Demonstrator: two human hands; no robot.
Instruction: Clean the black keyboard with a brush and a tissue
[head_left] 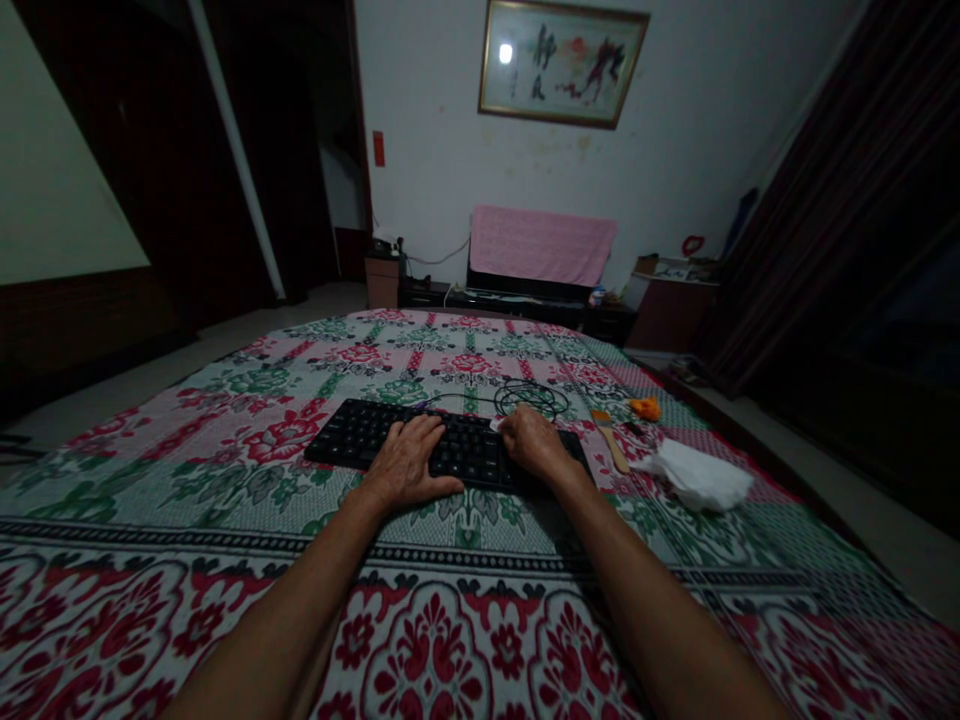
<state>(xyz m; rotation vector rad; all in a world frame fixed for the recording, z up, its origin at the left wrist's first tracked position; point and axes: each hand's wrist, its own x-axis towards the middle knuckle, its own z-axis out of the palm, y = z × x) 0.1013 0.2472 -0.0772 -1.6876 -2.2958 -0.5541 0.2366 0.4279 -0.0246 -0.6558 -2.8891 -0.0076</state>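
Note:
A black keyboard (352, 432) lies on a bed covered with a red, green and white flowered spread (225, 470). My left hand (409, 462) rests flat on the middle of the keys, fingers stretched forward and apart. My right hand (534, 440) lies on the keyboard's right part with the fingers curled down, pinching a small white thing at its far edge that I cannot make out. The keyboard's black cable (529, 397) lies coiled just behind my right hand.
To the right on the spread lie a wooden brush-like tool (611, 440), a small orange object (645, 408) and a crumpled white cloth (701, 477). Beyond the bed stand a low dark cabinet with a pink cloth (540, 245) and a framed picture (561, 62).

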